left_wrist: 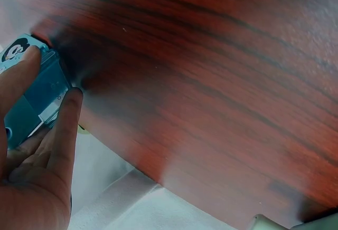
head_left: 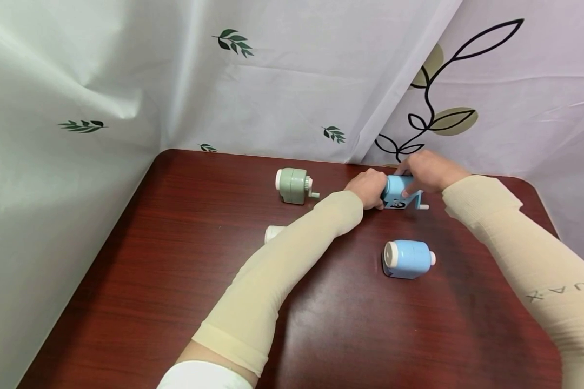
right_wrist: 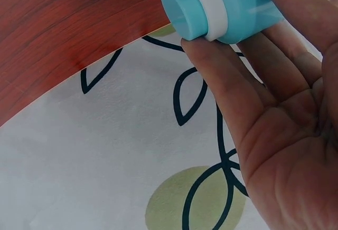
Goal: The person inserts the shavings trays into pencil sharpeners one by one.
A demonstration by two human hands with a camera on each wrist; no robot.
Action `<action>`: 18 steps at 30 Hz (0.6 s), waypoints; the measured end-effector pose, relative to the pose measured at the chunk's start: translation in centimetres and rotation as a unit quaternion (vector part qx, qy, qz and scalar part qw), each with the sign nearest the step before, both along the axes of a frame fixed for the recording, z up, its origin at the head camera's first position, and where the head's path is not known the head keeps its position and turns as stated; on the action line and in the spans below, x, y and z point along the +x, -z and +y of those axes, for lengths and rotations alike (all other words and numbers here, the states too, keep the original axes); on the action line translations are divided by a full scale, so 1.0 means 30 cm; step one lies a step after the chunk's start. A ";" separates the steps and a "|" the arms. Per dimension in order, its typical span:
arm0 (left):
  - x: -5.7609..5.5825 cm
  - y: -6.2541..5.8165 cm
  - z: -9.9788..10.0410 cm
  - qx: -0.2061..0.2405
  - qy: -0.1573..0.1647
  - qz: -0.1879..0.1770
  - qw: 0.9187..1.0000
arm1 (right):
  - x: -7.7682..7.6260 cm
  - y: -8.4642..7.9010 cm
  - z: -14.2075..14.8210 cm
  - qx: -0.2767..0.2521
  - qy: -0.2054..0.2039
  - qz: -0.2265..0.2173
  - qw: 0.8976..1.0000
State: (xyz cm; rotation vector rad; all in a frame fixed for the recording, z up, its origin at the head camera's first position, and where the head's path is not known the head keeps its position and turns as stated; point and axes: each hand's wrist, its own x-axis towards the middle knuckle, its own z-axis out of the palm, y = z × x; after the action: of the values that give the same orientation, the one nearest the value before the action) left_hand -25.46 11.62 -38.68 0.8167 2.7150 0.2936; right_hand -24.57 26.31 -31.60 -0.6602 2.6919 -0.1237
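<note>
A light-blue crank pencil sharpener (head_left: pixel 394 187) with a panda picture stands at the back right of the table, between both hands. My left hand (head_left: pixel 368 187) grips its left end. In the left wrist view the thumb lies on the panda face of the sharpener (left_wrist: pixel 39 90) and the fingers reach round the other side. From above and behind, my right hand (head_left: pixel 430 170) holds the body, thumb in front. The right wrist view shows fingers under the rounded crank end of the sharpener (right_wrist: pixel 248 8). Its crank handle (head_left: pixel 422 206) points right.
A green crank sharpener (head_left: pixel 293 185) stands at the back middle. Nearer, a white object (head_left: pixel 272 232) is mostly hidden behind my left sleeve. Another blue sharpener (head_left: pixel 409 256) stands in front of my hands. Patterned white curtain (head_left: pixel 272 97) borders the table's back edge.
</note>
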 end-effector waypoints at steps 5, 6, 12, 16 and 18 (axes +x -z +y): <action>0.000 0.003 0.002 0.005 -0.003 -0.001 1.000 | 0.001 0.001 -0.001 -0.003 0.006 0.000 1.000; 0.001 0.003 0.002 0.007 -0.005 -0.002 1.000 | 0.001 0.001 -0.001 -0.004 0.006 0.000 1.000; 0.000 0.004 0.004 0.015 -0.012 -0.006 1.000 | 0.001 0.001 0.000 -0.003 -0.003 0.004 1.000; -0.001 0.004 0.007 0.016 -0.015 -0.006 1.000 | 0.001 0.000 -0.001 -0.004 -0.004 0.002 1.000; 0.000 0.004 0.008 0.015 -0.015 -0.006 1.000 | 0.001 0.000 -0.001 -0.004 -0.004 0.001 1.000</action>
State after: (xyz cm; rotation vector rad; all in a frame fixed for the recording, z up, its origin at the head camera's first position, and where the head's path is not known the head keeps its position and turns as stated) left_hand -25.47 11.86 -38.79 0.7801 2.7205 0.3455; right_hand -24.54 26.29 -31.61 -0.6736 2.6920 -0.1318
